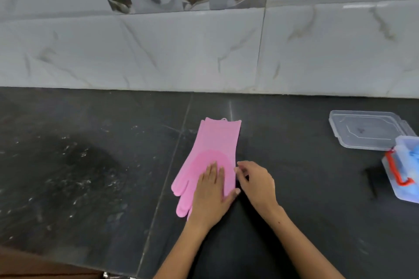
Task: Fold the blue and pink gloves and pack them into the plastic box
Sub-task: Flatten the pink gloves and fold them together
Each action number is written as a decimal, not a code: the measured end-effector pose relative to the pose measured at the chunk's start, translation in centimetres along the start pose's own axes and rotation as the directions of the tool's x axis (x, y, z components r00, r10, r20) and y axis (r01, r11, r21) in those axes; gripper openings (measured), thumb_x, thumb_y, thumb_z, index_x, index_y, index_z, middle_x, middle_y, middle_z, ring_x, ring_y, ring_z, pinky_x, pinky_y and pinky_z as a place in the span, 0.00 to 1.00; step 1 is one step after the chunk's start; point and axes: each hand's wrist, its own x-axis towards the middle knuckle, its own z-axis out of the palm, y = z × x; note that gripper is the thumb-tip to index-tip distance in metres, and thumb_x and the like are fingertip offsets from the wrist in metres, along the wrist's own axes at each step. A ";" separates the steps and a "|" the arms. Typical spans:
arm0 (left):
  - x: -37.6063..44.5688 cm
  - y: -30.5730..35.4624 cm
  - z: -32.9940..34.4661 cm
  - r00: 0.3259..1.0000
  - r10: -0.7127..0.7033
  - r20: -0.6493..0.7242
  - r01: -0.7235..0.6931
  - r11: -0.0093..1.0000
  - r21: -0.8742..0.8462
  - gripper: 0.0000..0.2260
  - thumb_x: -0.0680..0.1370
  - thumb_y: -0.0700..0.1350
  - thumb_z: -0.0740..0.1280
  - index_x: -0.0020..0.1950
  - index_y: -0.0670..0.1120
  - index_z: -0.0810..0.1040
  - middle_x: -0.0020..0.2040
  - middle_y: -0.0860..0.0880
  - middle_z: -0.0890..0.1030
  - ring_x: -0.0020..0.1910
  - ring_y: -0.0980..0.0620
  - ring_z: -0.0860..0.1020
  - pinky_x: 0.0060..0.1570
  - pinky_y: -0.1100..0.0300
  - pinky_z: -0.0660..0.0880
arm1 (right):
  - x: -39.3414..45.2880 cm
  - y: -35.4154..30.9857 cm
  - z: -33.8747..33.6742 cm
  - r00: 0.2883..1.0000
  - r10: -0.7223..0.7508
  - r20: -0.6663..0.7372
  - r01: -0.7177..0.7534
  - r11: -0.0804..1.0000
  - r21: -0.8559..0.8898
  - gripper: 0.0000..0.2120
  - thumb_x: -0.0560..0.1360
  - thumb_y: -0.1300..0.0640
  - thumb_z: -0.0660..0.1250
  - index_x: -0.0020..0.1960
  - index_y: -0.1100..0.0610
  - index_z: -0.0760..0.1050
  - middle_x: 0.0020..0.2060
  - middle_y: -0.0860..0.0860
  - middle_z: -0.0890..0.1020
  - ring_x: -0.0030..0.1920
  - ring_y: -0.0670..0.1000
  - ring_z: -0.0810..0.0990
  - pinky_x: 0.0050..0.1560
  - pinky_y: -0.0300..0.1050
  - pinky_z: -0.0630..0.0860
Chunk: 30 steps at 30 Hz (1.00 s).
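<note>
- No brand, label or legible writing appears on any item in view.
- Pink silicone glove point(213, 142): lies flat on the dark polished stone worktop point(90, 165), cuff toward the tiled wall point(204, 52), fingers toward the person. A darker pink rounded patch covers the palm area.
- Left hand point(210, 197): rests palm down on the glove's lower half, fingers extended and flat, thumb spread to the glove's right edge. The grip is open; it presses and holds nothing.
- Right hand point(256, 181): sits just beside the glove's right edge, fingers curled with the tips at that edge. Whether the fingertips pinch the edge cannot be determined.
- Hidden: the left hand covers part of the glove's fingers; only three fingertips show at lower left.
- Clear plastic box point(401, 174) with a red-orange clasp: stands at the far right of the worktop, cut off by the frame edge. Blue material point(413, 150) shows inside; its form is hard to make out.
- Clear plastic lid point(367, 129): lies flat on the worktop behind the box, well apart from the glove.
- A small dark object point(371, 179) left of the box is unidentifiable.
</note>
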 end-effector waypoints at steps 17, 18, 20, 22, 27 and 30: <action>-0.4 -0.8 -3.3 0.997 -0.041 -0.070 0.008 0.907 -0.421 0.18 0.83 0.48 0.51 0.72 0.54 0.68 0.69 0.54 0.73 0.70 0.56 0.68 0.70 0.58 0.62 | 8.7 0.1 -2.9 0.803 -0.479 0.355 0.587 0.739 -0.331 0.09 0.73 0.63 0.66 0.47 0.54 0.83 0.54 0.49 0.83 0.58 0.51 0.79 0.51 0.45 0.77; -0.2 -0.7 -4.0 0.995 -0.069 -0.066 0.031 0.887 -0.460 0.17 0.83 0.50 0.51 0.70 0.54 0.70 0.65 0.53 0.77 0.65 0.55 0.73 0.66 0.57 0.66 | 8.8 0.1 -3.5 0.807 -0.483 0.341 0.585 0.731 -0.351 0.10 0.73 0.64 0.65 0.47 0.54 0.83 0.51 0.48 0.84 0.55 0.51 0.80 0.49 0.46 0.78; 0.7 -0.3 -5.0 0.994 -0.075 -0.075 0.032 0.886 -0.463 0.17 0.82 0.53 0.52 0.66 0.53 0.74 0.58 0.51 0.81 0.57 0.52 0.78 0.59 0.55 0.72 | 8.5 0.6 -5.1 0.826 -0.480 0.295 0.563 0.727 -0.394 0.10 0.71 0.66 0.66 0.46 0.54 0.83 0.46 0.48 0.85 0.50 0.52 0.82 0.44 0.46 0.78; 2.4 1.0 -5.7 0.993 -0.012 -0.115 -0.039 0.904 -0.426 0.17 0.83 0.53 0.53 0.65 0.49 0.76 0.57 0.49 0.82 0.57 0.50 0.78 0.59 0.54 0.73 | 7.8 1.9 -7.0 0.850 -0.474 0.230 0.526 0.732 -0.433 0.11 0.68 0.68 0.68 0.43 0.55 0.83 0.42 0.49 0.85 0.44 0.55 0.83 0.40 0.46 0.78; 8.0 7.5 -5.7 0.944 0.306 -0.120 -0.327 0.915 -0.235 0.15 0.83 0.48 0.55 0.50 0.42 0.77 0.48 0.44 0.81 0.51 0.41 0.78 0.49 0.51 0.72 | 3.9 6.6 -12.3 0.965 -0.259 -0.039 0.186 0.780 -0.597 0.05 0.69 0.67 0.69 0.40 0.59 0.82 0.36 0.55 0.83 0.35 0.61 0.81 0.32 0.49 0.77; 9.9 10.7 -4.8 0.818 0.575 -0.015 -0.576 0.818 -0.015 0.14 0.83 0.46 0.56 0.61 0.43 0.77 0.62 0.45 0.79 0.61 0.44 0.75 0.59 0.50 0.69 | 0.2 9.0 -14.3 0.980 -0.155 -0.126 0.041 0.777 -0.628 0.03 0.67 0.65 0.72 0.36 0.60 0.81 0.30 0.56 0.81 0.29 0.59 0.78 0.28 0.46 0.74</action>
